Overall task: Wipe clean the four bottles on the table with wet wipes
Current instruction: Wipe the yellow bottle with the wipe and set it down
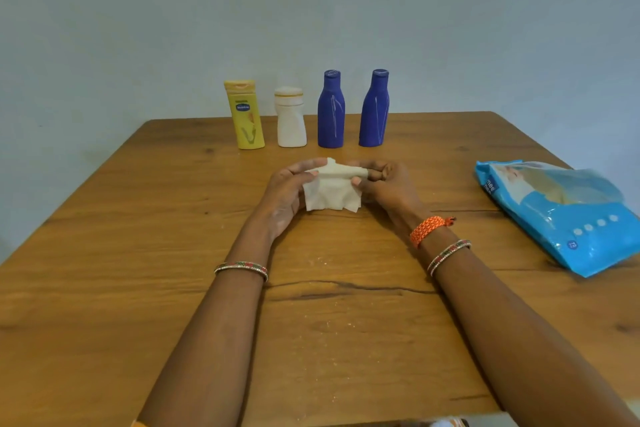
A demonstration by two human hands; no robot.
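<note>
Both forearms extended forward, left hand [284, 194] and right hand [384, 187] facing, fingers curled, thumbs pinching.

On the wooden table [138, 288] four bottles stand upright in a row at 12 o'clock: a yellow bottle [245, 116], a white bottle [291, 118], then the left blue bottle [331, 111] and the right blue bottle [374, 109]. Near the centre, the left hand [285, 191] and the right hand [384, 184] hold a white wet wipe [332, 189] between them, each hand pinching one upper corner. The wipe hangs down, and its lower edge is close to the table. At 3 o'clock lies a blue wipes pack [561, 218].
</note>
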